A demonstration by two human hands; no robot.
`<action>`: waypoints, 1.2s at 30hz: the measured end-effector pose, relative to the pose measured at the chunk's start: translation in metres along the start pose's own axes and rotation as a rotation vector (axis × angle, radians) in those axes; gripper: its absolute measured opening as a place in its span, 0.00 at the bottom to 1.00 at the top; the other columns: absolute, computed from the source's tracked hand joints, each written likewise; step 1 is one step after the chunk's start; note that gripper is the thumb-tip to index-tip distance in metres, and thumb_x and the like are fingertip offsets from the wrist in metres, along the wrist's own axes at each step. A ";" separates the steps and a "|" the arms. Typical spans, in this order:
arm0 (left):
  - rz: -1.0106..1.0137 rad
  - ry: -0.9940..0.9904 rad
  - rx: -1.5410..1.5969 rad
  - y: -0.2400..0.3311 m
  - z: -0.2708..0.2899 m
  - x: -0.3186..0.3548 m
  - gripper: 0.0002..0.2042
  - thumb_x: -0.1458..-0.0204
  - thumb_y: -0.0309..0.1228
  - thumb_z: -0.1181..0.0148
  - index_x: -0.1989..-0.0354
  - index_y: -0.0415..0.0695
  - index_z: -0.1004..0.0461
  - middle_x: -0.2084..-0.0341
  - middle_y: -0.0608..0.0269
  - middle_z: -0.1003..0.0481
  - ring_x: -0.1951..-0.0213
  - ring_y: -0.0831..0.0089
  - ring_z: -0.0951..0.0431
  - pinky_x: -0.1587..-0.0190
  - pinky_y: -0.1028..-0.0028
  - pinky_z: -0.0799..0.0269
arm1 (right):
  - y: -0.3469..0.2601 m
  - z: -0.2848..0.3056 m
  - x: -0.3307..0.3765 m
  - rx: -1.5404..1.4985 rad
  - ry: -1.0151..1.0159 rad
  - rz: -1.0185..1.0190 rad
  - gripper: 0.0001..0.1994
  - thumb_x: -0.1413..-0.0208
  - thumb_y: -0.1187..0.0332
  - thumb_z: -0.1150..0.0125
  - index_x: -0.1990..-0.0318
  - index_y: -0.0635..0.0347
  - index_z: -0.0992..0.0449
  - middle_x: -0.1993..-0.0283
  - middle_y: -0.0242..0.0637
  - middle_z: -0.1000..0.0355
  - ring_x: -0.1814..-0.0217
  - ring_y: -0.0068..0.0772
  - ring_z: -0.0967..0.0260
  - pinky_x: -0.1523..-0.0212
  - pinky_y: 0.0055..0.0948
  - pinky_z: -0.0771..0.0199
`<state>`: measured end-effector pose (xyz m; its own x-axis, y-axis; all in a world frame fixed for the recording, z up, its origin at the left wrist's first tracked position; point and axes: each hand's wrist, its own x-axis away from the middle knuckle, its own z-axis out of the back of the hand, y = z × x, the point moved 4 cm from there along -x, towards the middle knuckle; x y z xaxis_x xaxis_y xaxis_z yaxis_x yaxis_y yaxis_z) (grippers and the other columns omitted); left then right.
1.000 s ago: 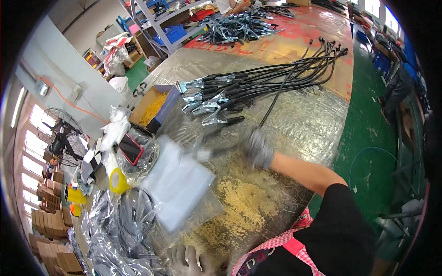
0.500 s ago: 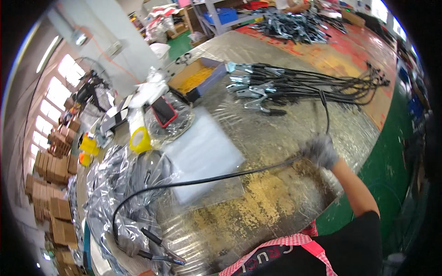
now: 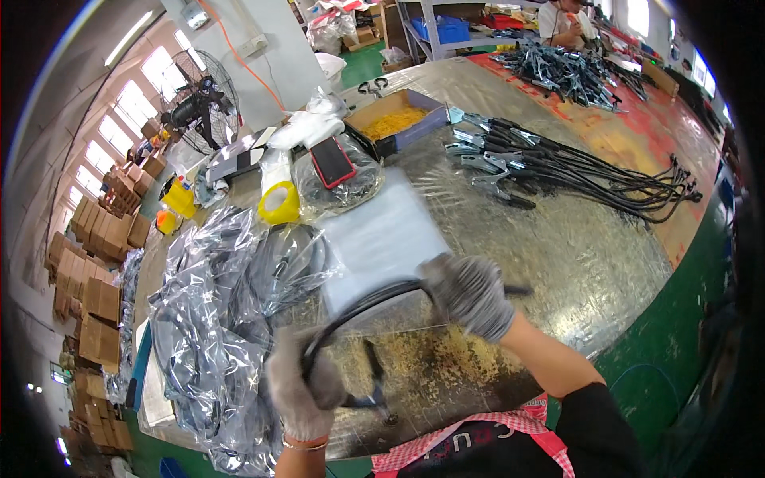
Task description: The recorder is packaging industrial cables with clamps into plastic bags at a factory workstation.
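Both my hands wear grey knitted gloves. My left hand [image 3: 307, 386], blurred by motion, closes round a looped black cable [image 3: 373, 298] near the table's front edge. The cable arches over to my right hand [image 3: 472, 296], whose fingers wrap it above the middle of the table. A short dark end [image 3: 518, 291] sticks out past the right hand. Beside my left hand hangs a dark clamp [image 3: 373, 390] with its handles spread. Under the cable lies a stack of whitish clear plastic bags [image 3: 382, 235].
Bagged cables [image 3: 215, 327] heap at the left, by a yellow tape roll [image 3: 279, 203] and a red-edged phone [image 3: 332, 162]. Farther back are a box of yellow ties [image 3: 394, 122], a row of clamp cables [image 3: 574, 163] and a clamp pile [image 3: 562, 76]. Another person [image 3: 562, 24] sits beyond.
My right hand has come in from the right toward the middle, and the stretched cable is now a tighter loop. My left hand has risen and moved right. The view has shifted.
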<state>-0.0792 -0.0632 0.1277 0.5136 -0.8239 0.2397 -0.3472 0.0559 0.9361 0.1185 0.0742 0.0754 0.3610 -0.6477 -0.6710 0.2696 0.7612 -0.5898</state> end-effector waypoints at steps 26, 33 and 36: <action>-0.947 -0.751 -1.077 -0.085 0.043 0.025 0.05 0.59 0.29 0.41 0.75 0.41 0.26 0.85 0.58 0.29 0.83 0.64 0.28 0.79 0.70 0.34 | 0.048 -0.045 0.104 0.527 -0.648 -0.018 0.19 0.46 0.54 0.49 0.46 0.42 0.28 0.47 0.35 0.33 0.44 0.42 0.38 0.47 0.44 0.38; -0.650 0.388 -0.965 -0.113 0.084 0.008 0.13 0.50 0.32 0.47 0.58 0.39 0.28 0.62 0.51 0.26 0.64 0.63 0.24 0.60 0.68 0.29 | 0.038 -0.040 0.103 0.440 -0.649 -0.004 0.24 0.48 0.50 0.47 0.45 0.46 0.30 0.45 0.35 0.34 0.43 0.41 0.40 0.46 0.45 0.40; -0.578 0.141 -1.052 -0.106 0.033 0.000 0.18 0.59 0.33 0.39 0.56 0.43 0.25 0.52 0.49 0.31 0.56 0.62 0.25 0.55 0.67 0.28 | 0.029 -0.042 0.096 0.451 -0.648 -0.015 0.25 0.49 0.47 0.47 0.45 0.46 0.30 0.45 0.34 0.34 0.42 0.40 0.42 0.45 0.47 0.43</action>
<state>-0.0682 -0.0875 0.0195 0.4862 -0.8136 -0.3189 0.7367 0.1854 0.6503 0.1231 0.0332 -0.0248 0.7656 -0.6155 -0.1872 0.5641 0.7822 -0.2645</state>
